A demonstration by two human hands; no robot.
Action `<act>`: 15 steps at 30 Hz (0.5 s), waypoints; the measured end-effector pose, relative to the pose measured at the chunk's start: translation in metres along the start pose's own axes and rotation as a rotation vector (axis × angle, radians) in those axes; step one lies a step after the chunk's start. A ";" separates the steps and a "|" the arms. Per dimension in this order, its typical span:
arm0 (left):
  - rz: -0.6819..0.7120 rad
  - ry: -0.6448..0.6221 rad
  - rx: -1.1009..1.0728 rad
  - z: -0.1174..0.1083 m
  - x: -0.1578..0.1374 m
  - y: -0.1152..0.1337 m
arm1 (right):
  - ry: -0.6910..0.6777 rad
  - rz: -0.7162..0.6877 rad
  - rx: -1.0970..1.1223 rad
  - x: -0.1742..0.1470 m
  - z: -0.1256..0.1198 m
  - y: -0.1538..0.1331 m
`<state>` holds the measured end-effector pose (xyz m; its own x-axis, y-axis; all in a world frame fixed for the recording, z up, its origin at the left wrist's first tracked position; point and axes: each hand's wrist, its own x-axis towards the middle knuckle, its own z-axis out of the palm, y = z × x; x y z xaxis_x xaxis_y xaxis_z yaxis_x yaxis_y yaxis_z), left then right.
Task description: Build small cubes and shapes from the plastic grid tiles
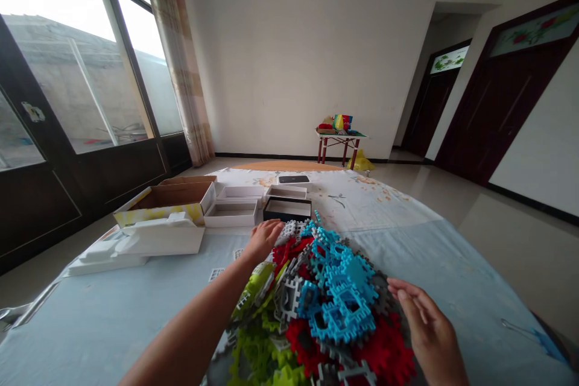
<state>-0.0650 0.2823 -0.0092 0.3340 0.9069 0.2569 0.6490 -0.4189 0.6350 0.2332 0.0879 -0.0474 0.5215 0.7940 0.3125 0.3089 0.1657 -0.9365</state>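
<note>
A heap of plastic interlocking building pieces with toothed edges lies in front of me. Blue pieces (350,289) are on top, with red pieces (384,347), lime-green pieces (260,347) and grey pieces (289,298) around them. My left hand (265,240) reaches to the far left side of the heap, its stretched fingers beside white lattice pieces (294,229); its fingertips are partly hidden. At the heap's right edge, my right hand (427,325) has its fingers extended close to a dark grey piece (383,292). I see nothing held in either hand.
An open cardboard box (181,196) stands at the back left, behind white packaging trays (158,238). Several small box halves, one a black-sided box (287,209), sit beyond the heap. A dark phone-like item (293,180) lies farther back. Blue-handled scissors (538,338) lie at right.
</note>
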 end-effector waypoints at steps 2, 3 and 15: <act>-0.058 0.045 0.013 -0.007 0.008 -0.009 | 0.022 0.001 -0.015 0.002 -0.002 0.002; -0.084 0.049 0.015 -0.008 0.011 -0.012 | 0.025 0.000 -0.025 0.003 -0.002 0.004; -0.079 -0.154 -0.043 -0.022 -0.030 0.029 | -0.079 -0.026 -0.134 0.005 0.002 0.012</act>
<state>-0.0714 0.2441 0.0173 0.3862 0.9178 0.0922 0.6488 -0.3414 0.6800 0.2380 0.0952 -0.0574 0.4489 0.8351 0.3179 0.4274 0.1117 -0.8971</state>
